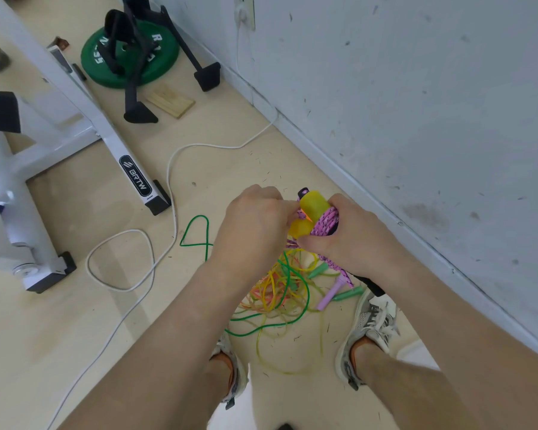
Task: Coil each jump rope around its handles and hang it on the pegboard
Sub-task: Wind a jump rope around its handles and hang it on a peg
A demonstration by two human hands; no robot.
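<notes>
A pink braided jump rope (325, 223) is wound around two yellow handles (312, 206). My right hand (345, 234) grips this bundle from the right. At the bundle's left side my left hand (255, 225) pinches with its fingertips; what they pinch is hidden. A loose pink tail (339, 268) hangs below my right hand. On the floor beneath lies a tangle of green, yellow and orange ropes (277, 293) with green handles (348, 294) and a lilac handle (331, 293). No pegboard is in view.
A white wall (416, 103) runs close along the right. A white exercise-machine frame (118, 150) stands at the left, with a white cable (168, 169) looping over the floor. A green weight plate (131, 54) and black stands lie farther back. My shoes (367, 330) flank the tangle.
</notes>
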